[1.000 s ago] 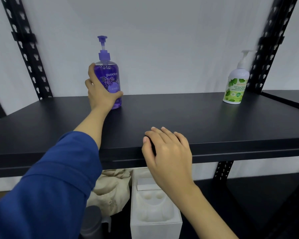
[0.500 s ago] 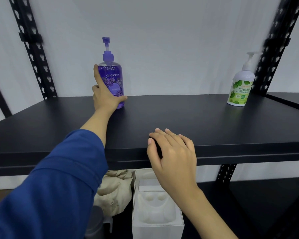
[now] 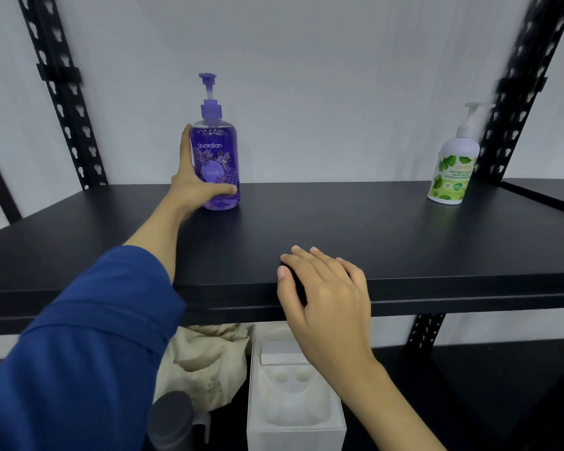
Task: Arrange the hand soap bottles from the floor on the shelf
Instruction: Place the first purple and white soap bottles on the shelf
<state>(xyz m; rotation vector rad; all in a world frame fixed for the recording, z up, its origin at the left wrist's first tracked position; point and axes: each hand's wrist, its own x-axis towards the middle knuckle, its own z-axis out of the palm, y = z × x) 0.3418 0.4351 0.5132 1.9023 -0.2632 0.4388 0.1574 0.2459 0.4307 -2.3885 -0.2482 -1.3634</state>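
Note:
A purple pump bottle of hand soap stands upright at the back left of the black shelf. My left hand wraps around its lower body, thumb across the front. A white pump bottle with a green leaf label stands upright at the back right, by the right post. My right hand rests on the shelf's front edge, fingers bent over the lip, holding no bottle.
Black perforated uprights frame the shelf against a white wall. Below it sit a white box with a moulded insert, a crumpled beige cloth and a grey cylinder. A lower black shelf extends to the right.
The purple bottle has slid slightly right and back on the shelf with my left hand still around it. My right hand stays on the front edge.

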